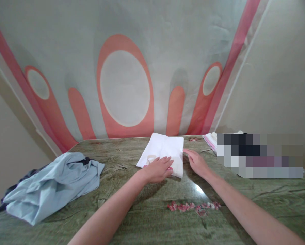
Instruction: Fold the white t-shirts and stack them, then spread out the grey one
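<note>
I have the left hand [158, 169] spread flat on the near, printed part of the folded white cloth [165, 145], which lies on the wood-patterned table [147, 221]. My right hand [196, 162], fingers extended and gripping nothing, sits at the cloth's right edge; I can't quite tell whether its fingertips touch.

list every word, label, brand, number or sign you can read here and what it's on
No readable text.
Folded white cloth: tan and pink print, partly under the left hand; too small to tell if it includes letters.
Wall hanging: coral shapes, no legible lettering.
Pixelated patch on the right: nothing legible.
</note>
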The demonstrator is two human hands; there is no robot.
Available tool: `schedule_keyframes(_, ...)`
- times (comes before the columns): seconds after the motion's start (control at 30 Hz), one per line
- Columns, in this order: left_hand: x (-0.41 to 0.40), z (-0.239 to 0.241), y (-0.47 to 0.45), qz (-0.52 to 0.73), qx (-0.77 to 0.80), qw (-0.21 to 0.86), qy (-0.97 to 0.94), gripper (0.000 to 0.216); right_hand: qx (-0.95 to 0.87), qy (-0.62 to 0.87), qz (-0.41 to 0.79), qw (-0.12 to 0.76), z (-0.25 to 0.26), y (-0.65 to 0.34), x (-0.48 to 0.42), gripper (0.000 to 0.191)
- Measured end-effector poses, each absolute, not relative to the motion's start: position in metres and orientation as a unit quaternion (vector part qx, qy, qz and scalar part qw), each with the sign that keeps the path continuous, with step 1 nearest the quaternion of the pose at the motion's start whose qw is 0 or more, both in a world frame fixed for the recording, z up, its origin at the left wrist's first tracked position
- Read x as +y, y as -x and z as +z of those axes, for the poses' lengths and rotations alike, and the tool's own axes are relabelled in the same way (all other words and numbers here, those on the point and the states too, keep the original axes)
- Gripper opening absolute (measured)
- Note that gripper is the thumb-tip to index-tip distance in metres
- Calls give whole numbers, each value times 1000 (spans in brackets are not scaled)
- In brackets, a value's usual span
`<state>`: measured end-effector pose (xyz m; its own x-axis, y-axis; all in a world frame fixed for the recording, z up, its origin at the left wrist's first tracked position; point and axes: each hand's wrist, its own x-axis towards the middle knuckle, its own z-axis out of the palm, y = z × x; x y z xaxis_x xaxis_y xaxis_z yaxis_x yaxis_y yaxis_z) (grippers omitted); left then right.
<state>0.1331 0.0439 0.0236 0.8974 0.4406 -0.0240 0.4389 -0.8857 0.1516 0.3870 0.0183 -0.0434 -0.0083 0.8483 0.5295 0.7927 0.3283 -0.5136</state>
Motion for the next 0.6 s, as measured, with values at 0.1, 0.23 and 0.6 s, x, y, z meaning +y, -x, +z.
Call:
schedule_keyframes(0.1,38,15,-139,-3,230,72,-970,57,-765,528,37,368,-39,-372,11,47)
schedule_keyframes(0.23,35,10,-140,-19,236,64,-969,74,-790,503,51,347,-42,-364,11,51)
schedule_keyframes(0.6,16,10,-141,-30,263,65,-962,71,-787,526,59,318,-50,-375,16,55)
